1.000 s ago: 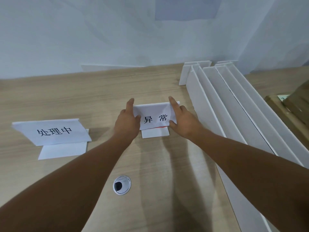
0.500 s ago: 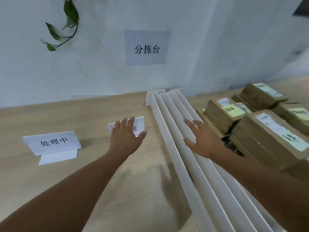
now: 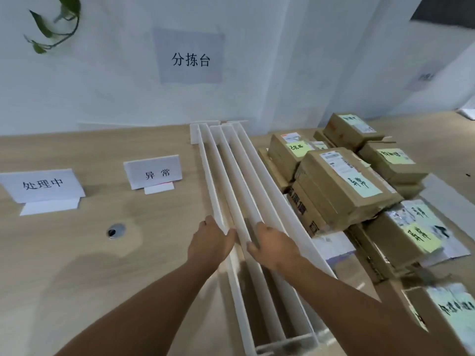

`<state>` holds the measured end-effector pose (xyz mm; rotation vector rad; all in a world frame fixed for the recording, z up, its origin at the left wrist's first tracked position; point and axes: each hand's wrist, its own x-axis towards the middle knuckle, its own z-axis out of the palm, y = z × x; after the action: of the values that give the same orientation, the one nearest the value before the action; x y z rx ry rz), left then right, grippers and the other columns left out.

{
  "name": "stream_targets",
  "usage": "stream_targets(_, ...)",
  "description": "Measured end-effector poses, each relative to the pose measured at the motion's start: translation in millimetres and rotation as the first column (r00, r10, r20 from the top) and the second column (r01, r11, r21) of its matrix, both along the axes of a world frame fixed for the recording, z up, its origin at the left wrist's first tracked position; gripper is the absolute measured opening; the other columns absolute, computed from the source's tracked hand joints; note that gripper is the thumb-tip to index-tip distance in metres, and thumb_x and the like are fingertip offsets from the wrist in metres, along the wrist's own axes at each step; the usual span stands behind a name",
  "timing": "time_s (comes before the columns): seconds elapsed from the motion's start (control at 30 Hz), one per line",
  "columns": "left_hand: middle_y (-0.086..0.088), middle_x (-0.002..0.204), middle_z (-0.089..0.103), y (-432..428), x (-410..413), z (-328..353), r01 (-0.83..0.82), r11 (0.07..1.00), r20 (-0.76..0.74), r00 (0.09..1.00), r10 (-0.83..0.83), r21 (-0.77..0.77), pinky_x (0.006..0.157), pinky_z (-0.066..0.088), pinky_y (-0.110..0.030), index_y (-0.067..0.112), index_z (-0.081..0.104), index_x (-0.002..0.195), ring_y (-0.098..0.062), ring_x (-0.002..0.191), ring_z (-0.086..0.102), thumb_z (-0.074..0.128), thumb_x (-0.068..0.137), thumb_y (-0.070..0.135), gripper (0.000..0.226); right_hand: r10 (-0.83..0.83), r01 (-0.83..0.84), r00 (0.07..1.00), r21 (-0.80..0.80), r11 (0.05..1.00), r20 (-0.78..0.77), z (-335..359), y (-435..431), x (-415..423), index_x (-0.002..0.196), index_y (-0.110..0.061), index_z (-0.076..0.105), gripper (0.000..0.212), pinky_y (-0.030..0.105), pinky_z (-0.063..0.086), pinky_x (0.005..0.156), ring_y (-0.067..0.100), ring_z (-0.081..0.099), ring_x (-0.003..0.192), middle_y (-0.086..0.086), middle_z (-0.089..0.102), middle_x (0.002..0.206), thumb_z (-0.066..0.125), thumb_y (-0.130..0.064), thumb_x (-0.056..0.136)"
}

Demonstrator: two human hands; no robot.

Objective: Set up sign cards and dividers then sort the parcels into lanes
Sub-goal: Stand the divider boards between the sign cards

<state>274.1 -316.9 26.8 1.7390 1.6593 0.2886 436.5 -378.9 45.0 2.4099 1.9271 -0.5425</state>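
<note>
Two folded white sign cards stand on the wooden table: one at the far left, a smaller one to its right. A bundle of long white dividers lies side by side, running from the wall toward me. My left hand grips the leftmost divider, fingers on its left face and thumb on the right. My right hand curls over the top edge of a middle divider. Brown parcels with green and yellow labels are piled right of the dividers.
A grey paper sign hangs on the white wall behind the table. A round cable hole sits in the tabletop left of my hands. Green leaves hang at the top left. More parcels lie at the near right.
Both hands left the smaller sign card, which now stands alone. They moved right and toward me onto the dividers, and the view swung right to show the parcels.
</note>
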Motion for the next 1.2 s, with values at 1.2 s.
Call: stream_targets(1.2,-0.015,0.104,0.058,-55,-227,38,-0.319,0.946,-0.224,0.919,0.323,0.056,0.078,0.051,-0.041,0.009,0.048,0.11,-0.036,0.094,0.059,0.043,0.097,0.015,0.015,0.029,-0.031,0.995,-0.015,0.999,-0.097,13,6,-90,0.111,-0.004,0.046,0.014,0.043,0.056,0.066,0.04,0.066,0.088,0.021,0.061,0.107,0.041,-0.01,0.1)
